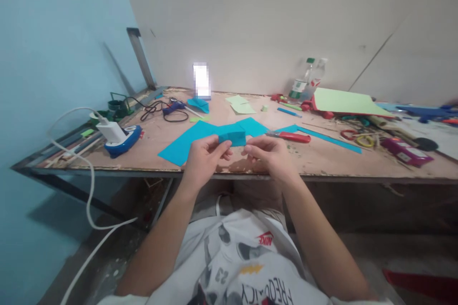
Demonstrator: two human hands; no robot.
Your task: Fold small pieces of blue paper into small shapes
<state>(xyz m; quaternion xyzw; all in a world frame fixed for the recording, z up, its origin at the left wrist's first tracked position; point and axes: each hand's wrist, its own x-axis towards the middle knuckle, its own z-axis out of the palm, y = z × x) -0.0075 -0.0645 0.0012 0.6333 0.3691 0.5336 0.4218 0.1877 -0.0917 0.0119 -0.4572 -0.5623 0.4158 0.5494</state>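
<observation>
White T-shirt (232,267): grey printed figures, red NIKE mark, yellow patch, "23", dark lettering; pale drawstring (218,205); greyish-brown bottoms (250,195).

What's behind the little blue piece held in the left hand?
Bigger blue paper on the table shows past the top edge of the little blue piece; whatever sits directly behind it is covered.

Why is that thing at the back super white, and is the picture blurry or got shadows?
Head view: the upright rectangle is glaring white and blocky; head view: a slanting shadow marks the blue wall, and it's dark under the table; head view: small details look soft, both hands included.
</observation>
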